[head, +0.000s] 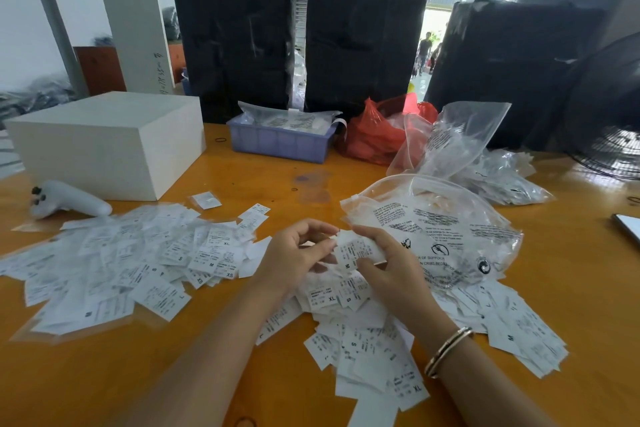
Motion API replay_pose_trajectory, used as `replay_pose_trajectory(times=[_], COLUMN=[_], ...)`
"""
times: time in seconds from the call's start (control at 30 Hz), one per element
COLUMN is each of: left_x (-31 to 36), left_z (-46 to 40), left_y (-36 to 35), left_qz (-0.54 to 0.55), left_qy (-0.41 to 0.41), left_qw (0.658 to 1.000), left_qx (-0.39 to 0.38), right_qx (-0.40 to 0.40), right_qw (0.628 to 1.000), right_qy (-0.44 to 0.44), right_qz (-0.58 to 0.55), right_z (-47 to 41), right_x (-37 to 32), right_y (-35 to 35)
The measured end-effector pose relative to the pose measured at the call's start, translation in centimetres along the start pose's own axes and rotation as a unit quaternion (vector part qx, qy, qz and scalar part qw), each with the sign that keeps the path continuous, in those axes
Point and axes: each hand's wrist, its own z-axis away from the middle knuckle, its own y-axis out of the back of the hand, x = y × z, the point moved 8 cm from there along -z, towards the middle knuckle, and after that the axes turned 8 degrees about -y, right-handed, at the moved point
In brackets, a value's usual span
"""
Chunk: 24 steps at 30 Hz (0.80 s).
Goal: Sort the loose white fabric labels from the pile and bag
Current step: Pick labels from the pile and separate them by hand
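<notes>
Right hand (388, 263) pinches a small stack of labels (356, 250) beside the clear bag (450, 229); left hand (298, 253) curls loosely, apparently holding nothing. They look flimsy and slippery, so edges are best.

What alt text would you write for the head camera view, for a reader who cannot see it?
Two hands meet over an orange table: the right hand holds a small bunch of white labels, and the left hand, fingers curled, touches its edge. Loose labels lie spread to the left and in front, and a clear printed bag lies to the right.
</notes>
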Motion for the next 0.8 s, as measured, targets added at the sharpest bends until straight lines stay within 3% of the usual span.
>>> replay_pose_trajectory(times=[0.3,0.47,0.67,0.8], left_x=[-0.1,0.5,0.6,0.7], left_z=[-0.1,0.0,0.0,-0.1], left_y=[-0.2,-0.6,-0.4,-0.7], left_qz=[-0.019,-0.044,-0.041,-0.043], left_qy=[-0.015,-0.038,-0.041,-0.043], left_qw=[1.000,0.998,0.998,0.998], left_qx=[-0.002,-0.026,-0.022,-0.030], right_qx=[-0.015,0.006,0.007,0.011], right_qw=[1.000,0.998,0.980,0.974], right_qy=[0.003,-0.047,-0.131,-0.137], right_qz=[-0.005,-0.034,-0.151,-0.178], right_z=[0.3,-0.1,0.1,0.2], right_x=[-0.3,0.2,1.2,1.3], right_y=[-0.3,-0.3,-0.5,-0.5])
